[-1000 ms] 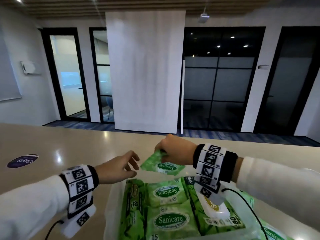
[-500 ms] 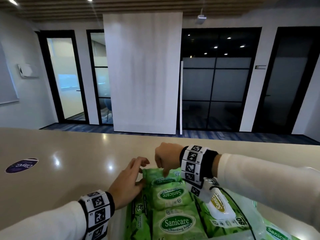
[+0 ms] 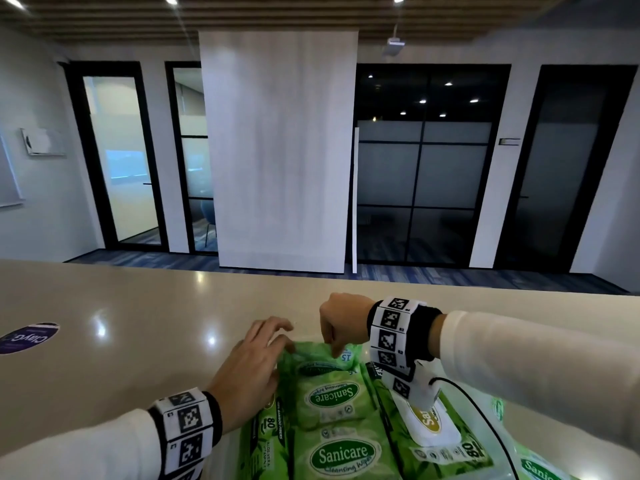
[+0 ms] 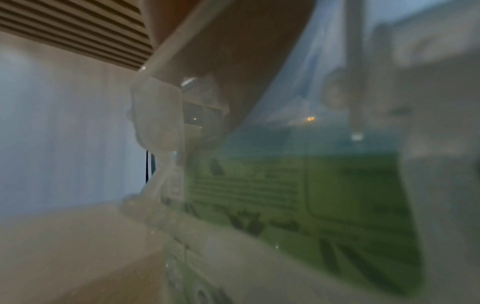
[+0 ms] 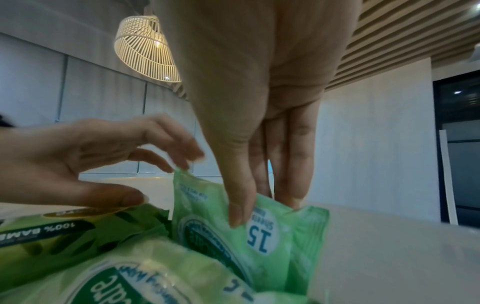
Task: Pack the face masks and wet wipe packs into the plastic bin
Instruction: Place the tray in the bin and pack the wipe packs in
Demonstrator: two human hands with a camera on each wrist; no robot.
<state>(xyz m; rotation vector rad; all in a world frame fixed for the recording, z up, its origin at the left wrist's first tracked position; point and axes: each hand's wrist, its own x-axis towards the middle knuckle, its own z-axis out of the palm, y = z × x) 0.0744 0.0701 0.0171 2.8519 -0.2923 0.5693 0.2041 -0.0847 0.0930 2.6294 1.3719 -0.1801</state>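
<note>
Your right hand (image 5: 249, 144) pinches the small green wipe pack (image 5: 249, 232), your relaxed left hand (image 3: 252, 368) steadies its corner; next, seat it inside the clear plastic bin (image 4: 161, 115).

Office interior, meeting-room zone. Black-framed glass doors (image 3: 117, 157) and frosted glass partitions (image 3: 422, 174) line the far wall; a chair (image 3: 209, 216) shows behind one pane. White pull-down screen (image 3: 278, 150) hangs mid-room, projector (image 3: 394, 45) mounted on slatted wood ceiling (image 3: 277, 15) with recessed lights. Blue carpet tiles (image 3: 450, 275). Long glossy beige counter (image 3: 138, 306) in front. Woven pendant lamp (image 5: 148, 47) overhead.
</note>
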